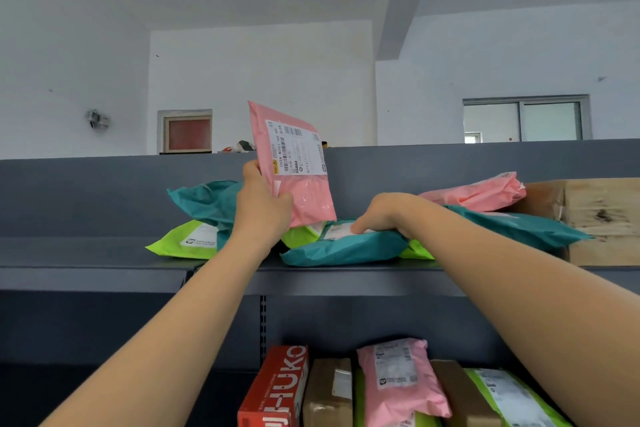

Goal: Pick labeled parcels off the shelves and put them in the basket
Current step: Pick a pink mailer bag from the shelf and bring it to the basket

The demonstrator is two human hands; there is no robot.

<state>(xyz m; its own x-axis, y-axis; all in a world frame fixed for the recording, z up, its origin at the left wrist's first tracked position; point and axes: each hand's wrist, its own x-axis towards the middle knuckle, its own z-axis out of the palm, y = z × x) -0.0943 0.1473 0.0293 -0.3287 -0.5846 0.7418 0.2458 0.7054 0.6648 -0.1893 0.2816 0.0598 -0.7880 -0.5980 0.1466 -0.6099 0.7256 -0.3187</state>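
- The top shelf (104,253) is piled with soft mailers. Picking is the step in hand, and the basket is out of view.
- A teal parcel (346,250) at the shelf's front edge is touched by the right hand (384,215). Its fingers are hidden, so the grip cannot be told.
- A pink parcel (298,166) is held upright above the pile, clamped at its lower left edge by the left hand (263,208).
- Next, it is probably to be lowered to the basket, which calls for a firm pinch.
- Its label's small print can hardly be read.
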